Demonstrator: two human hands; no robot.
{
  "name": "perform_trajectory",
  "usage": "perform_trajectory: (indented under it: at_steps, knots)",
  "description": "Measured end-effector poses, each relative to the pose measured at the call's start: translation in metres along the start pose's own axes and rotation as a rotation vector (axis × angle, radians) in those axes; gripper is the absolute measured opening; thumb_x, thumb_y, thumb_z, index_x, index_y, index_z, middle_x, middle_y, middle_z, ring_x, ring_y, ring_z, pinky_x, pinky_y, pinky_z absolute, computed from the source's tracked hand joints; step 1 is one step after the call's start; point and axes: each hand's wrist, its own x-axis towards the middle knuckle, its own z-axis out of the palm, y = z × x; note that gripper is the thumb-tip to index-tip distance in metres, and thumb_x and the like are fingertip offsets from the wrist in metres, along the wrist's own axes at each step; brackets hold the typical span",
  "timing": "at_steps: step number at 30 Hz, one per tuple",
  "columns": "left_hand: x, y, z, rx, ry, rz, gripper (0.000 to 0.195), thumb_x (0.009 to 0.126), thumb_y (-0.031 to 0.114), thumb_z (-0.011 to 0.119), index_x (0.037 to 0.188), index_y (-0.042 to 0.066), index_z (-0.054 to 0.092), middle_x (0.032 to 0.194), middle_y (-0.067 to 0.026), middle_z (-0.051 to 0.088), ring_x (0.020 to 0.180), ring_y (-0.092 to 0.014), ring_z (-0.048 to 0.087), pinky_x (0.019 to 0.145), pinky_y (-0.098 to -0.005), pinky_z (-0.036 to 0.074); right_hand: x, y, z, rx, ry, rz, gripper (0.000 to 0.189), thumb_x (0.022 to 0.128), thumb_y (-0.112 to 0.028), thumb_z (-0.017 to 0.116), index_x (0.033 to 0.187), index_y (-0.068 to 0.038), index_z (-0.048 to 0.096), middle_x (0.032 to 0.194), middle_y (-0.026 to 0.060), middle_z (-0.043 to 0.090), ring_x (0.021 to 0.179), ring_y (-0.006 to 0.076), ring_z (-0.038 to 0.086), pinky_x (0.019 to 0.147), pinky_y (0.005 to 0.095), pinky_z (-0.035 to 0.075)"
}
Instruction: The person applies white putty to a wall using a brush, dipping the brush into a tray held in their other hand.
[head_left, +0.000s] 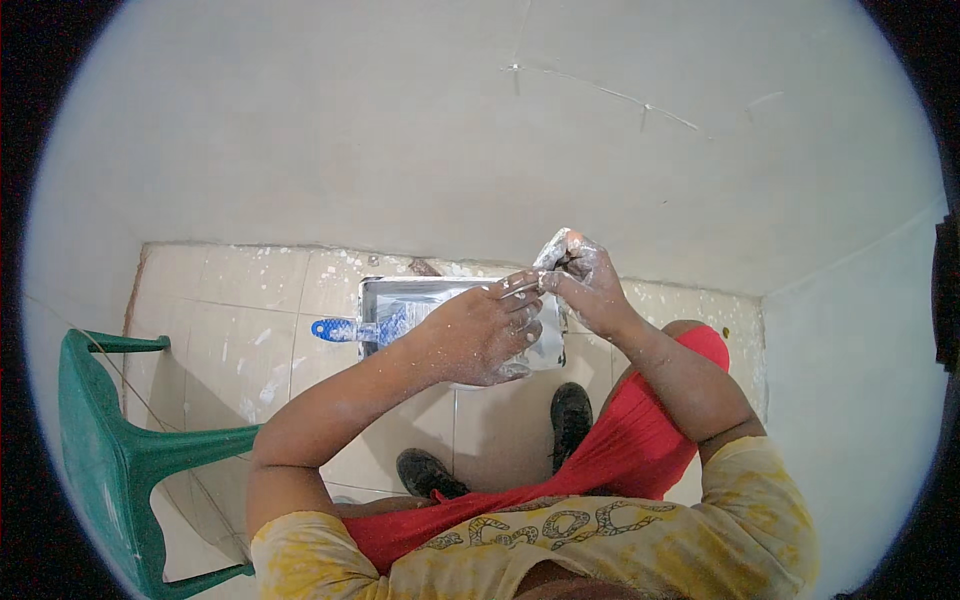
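My right hand (586, 279), smeared with white, has its fingers closed around a small whitish object (553, 249) that I cannot identify. Touching it from the left are the fingertips of my left hand (487, 330), its palm turned down and its fingers spread; a thin edge shows between the two hands, and whether the left hand grips it is unclear. Below them on the floor lies a paint tray (559, 346) with white paint, partly hidden by the left hand and forearm. A blue-handled paintbrush (335, 330) rests across the tray's left rim.
A green plastic chair (112, 450) lies on its side or stands tilted at the left. The pale wall (375, 150) with a cracked line (615, 94) rises before me. Paint spatters mark the tiled floor (247, 277). Two black shoes (571, 420) are below the tray.
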Motion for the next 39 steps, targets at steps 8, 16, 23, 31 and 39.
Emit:
perform_trajectory:
  at_steps: [8, 16, 23, 31, 39]
  knots:
    - [0.0, 0.0, -0.003, 0.025, -0.012, 0.028, 0.049, 0.081, 0.044, 0.065, 0.111, 0.005, 0.066, 0.13, -0.0157, 0.058, 0.136, -0.032, 0.04, 0.112, -0.0399, 0.035, 0.001, 0.0, 0.001, -0.038, -0.012, -0.044, 0.012, 0.084, -0.001, 0.061, 0.094, -0.005, 0.054, 0.089, 0.0004, 0.055, 0.085, 0.0079, 0.053, 0.077, 0.0268, 0.046]
    - [0.0, -0.002, 0.003, 0.01, 0.024, 0.021, 0.05, 0.082, 0.044, 0.064, 0.114, 0.005, 0.066, 0.129, -0.0156, 0.059, 0.136, -0.032, 0.04, 0.112, -0.0401, 0.034, 0.001, -0.001, 0.004, 0.015, 0.024, -0.027, 0.011, 0.082, -0.001, 0.06, 0.092, -0.004, 0.056, 0.085, 0.0012, 0.056, 0.083, 0.0089, 0.054, 0.076, 0.0278, 0.046]
    - [0.0, -0.003, 0.003, 0.091, -0.039, 0.043, 0.052, 0.083, 0.046, 0.063, 0.115, 0.005, 0.065, 0.131, -0.0154, 0.057, 0.136, -0.032, 0.041, 0.111, -0.0407, 0.035, 0.002, -0.004, 0.006, 0.049, 0.039, -0.009, 0.01, 0.083, -0.002, 0.064, 0.09, -0.004, 0.057, 0.083, 0.002, 0.057, 0.083, 0.0093, 0.055, 0.075, 0.0285, 0.047]
    - [-0.001, -0.002, 0.001, 0.051, -0.031, 0.003, 0.052, 0.083, 0.047, 0.064, 0.117, 0.007, 0.064, 0.133, -0.0148, 0.055, 0.133, -0.031, 0.044, 0.108, -0.0396, 0.038, 0.002, -0.004, 0.007, 0.02, 0.056, -0.011, 0.01, 0.084, -0.004, 0.066, 0.089, -0.003, 0.057, 0.082, 0.0023, 0.057, 0.08, 0.0095, 0.055, 0.073, 0.029, 0.047]
    - [0.0, 0.0, 0.0, 0.024, -0.094, -0.017, 0.054, 0.082, 0.047, 0.065, 0.119, 0.008, 0.064, 0.136, -0.0128, 0.054, 0.132, -0.029, 0.045, 0.106, -0.0387, 0.04, 0.002, 0.002, 0.0, -0.064, -0.011, -0.018, 0.012, 0.086, -0.002, 0.063, 0.093, -0.004, 0.054, 0.088, 0.0002, 0.054, 0.085, 0.008, 0.053, 0.077, 0.0266, 0.046]
